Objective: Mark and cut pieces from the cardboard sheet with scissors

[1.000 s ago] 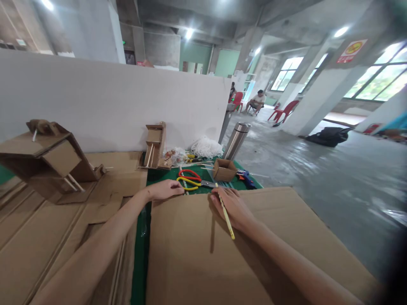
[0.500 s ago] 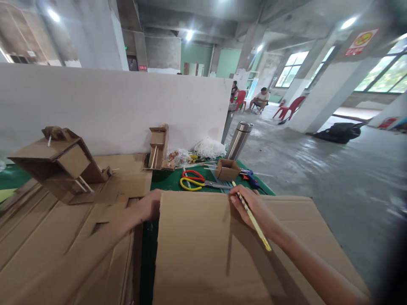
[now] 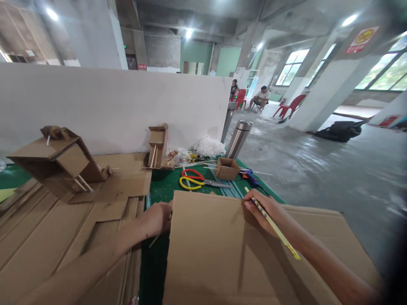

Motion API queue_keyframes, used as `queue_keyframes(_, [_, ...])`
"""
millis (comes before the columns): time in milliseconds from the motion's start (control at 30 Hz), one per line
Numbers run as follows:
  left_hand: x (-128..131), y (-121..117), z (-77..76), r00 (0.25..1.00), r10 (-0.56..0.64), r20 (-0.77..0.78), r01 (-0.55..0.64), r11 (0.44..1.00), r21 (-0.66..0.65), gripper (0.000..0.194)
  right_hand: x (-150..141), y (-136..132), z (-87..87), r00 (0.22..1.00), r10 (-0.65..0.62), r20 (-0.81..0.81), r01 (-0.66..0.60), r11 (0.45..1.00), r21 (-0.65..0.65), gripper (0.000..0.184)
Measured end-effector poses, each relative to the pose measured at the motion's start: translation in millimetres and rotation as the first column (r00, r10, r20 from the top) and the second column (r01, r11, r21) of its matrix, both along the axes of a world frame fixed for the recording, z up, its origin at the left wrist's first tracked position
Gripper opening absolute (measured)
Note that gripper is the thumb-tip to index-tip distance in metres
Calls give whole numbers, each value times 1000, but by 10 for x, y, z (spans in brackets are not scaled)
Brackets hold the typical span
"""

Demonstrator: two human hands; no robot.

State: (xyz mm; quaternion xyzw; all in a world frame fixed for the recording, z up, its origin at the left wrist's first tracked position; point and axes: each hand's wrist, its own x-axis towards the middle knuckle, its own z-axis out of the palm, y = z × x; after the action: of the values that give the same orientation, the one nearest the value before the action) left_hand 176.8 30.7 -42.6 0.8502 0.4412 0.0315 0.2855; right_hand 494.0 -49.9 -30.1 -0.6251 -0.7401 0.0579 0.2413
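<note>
My right hand (image 3: 261,209) is closed around a yellow pencil (image 3: 276,228) with purple spots, slanting toward me. The same hand rests at the far edge of a large brown cardboard sheet (image 3: 206,250), where some fingers are hidden. My left hand (image 3: 163,217) is at the sheet's left edge, fingers curled and their tips hidden; what they hold I cannot make out. A thin stick (image 3: 154,240) shows just below that hand. Beyond the sheet lie scissors (image 3: 192,181) with red and yellow handles, beside a small open cardboard box (image 3: 227,168).
A cardboard construction (image 3: 60,163) stands on flat cardboard at left, a smaller one (image 3: 156,146) by the white partition (image 3: 127,106). A steel flask (image 3: 239,139), a blue glue gun (image 3: 251,177), blue strips (image 3: 233,191) and white strands (image 3: 209,147) are at the table's far right.
The cardboard sheet has shifted right, along with my right hand and the pencil. My left hand has come nearer, from the sheet's far corner to its left edge, uncovering more green table.
</note>
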Motion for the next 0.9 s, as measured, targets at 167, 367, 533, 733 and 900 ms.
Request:
queue_keyframes(167, [9, 78, -28, 995, 62, -79, -57, 996, 62, 28, 125, -47, -65, 1000, 1, -2, -1, 999, -41, 19])
queue_keyframes(367, [-167, 332, 405, 975, 221, -9, -218, 968, 126, 20, 126, 22, -50, 999, 23, -29, -24, 999, -37, 19])
queue_keyframes(533, [-223, 328, 776, 948, 286, 137, -313, 915, 254, 19, -129, 319, 80, 990, 113, -88, -119, 991, -56, 13])
queue_keyframes(733, [-26, 79, 597, 994, 106, 14, -95, 816, 570, 16, -623, 794, 128, 972, 217, -95, -227, 968, -109, 5])
queue_keyframes(900, [63, 23, 222, 990, 74, -121, 20, 772, 635, 20, -791, 976, -18, 968, 243, -67, -250, 962, -110, 6])
